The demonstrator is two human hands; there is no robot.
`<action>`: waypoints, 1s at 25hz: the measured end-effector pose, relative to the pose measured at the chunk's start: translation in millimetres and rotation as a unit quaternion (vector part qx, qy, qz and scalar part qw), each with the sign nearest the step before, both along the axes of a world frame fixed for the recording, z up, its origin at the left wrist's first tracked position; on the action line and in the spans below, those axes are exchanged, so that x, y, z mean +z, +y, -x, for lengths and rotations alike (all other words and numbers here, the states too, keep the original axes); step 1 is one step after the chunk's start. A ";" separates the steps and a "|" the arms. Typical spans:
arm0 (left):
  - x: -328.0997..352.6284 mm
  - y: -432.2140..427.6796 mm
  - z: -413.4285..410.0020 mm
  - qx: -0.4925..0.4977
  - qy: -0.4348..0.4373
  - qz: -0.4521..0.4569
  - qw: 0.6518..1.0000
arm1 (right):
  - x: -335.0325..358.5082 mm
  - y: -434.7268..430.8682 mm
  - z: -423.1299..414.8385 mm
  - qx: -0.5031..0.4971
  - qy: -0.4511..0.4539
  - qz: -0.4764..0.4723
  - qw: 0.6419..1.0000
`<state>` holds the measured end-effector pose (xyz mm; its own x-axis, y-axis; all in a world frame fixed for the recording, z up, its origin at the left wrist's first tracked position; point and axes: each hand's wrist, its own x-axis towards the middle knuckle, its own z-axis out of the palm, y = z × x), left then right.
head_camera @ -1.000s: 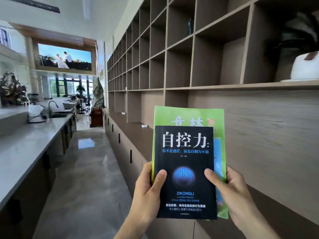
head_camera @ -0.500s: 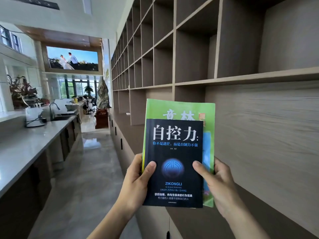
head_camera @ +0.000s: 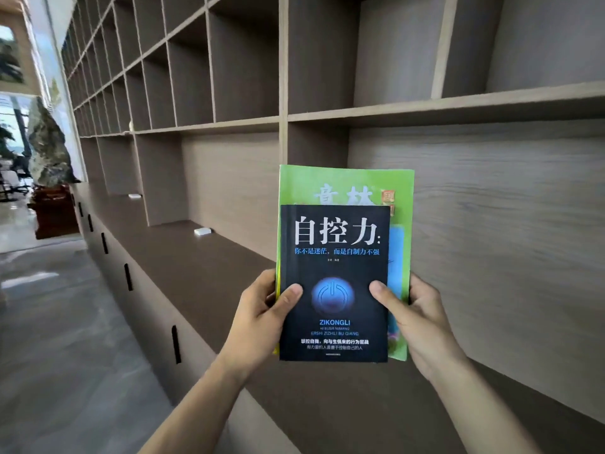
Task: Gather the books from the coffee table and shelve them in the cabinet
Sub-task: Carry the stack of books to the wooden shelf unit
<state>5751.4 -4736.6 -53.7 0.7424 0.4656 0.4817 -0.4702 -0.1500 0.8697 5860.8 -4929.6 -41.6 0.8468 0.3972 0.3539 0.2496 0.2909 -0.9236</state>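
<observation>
I hold a small stack of books upright in front of me. A black book (head_camera: 334, 280) with white and blue lettering is on top, and a larger green book (head_camera: 347, 185) sticks out behind it. My left hand (head_camera: 258, 319) grips the stack's left edge, thumb on the black cover. My right hand (head_camera: 415, 319) grips the right edge, thumb also on the cover. Behind the books rises the wooden cabinet (head_camera: 284, 119) with its grid of open cubbies above a wide brown ledge (head_camera: 196, 263).
Two small white blocks (head_camera: 202, 231) lie on the ledge to the left. Below the ledge run closed cabinet doors with slot handles (head_camera: 127, 276). A polished grey floor (head_camera: 49, 322) stretches left, with a large rock on a dark wooden stand (head_camera: 52, 191) at the far end.
The view has swung right and closer to the cabinet; the counter and the screen on the left have left the frame. Both hands still hold the books the same way.
</observation>
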 end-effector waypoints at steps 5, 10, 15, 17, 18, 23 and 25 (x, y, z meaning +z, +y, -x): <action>-13.1 61.0 -97.1 -0.109 -0.005 0.014 0.994 | -11.7 40.3 -60.1 -0.093 0.015 0.010 0.996; -53.6 104.0 -193.7 -0.177 0.029 -0.002 0.984 | -59.1 69.3 -143.1 -0.122 0.033 0.014 0.992; -82.8 150.6 -288.8 -0.282 0.101 -0.007 0.954 | -110.9 100.0 -208.3 -0.187 0.069 0.026 0.980; -100.0 165.9 -322.8 -0.311 0.114 0.002 0.944 | -128.4 112.1 -232.7 -0.207 0.075 0.029 0.975; -102.3 167.0 -328.4 -0.313 0.114 -0.001 0.943 | -131.4 114.1 -234.9 -0.207 0.069 0.024 0.976; -156.4 195.4 -391.2 -0.342 0.141 -0.025 0.929 | -181.7 141.5 -275.6 -0.258 0.082 0.053 0.961; -183.6 201.7 -412.8 -0.340 0.156 -0.039 0.927 | -207.7 147.6 -296.2 -0.271 0.093 0.052 0.957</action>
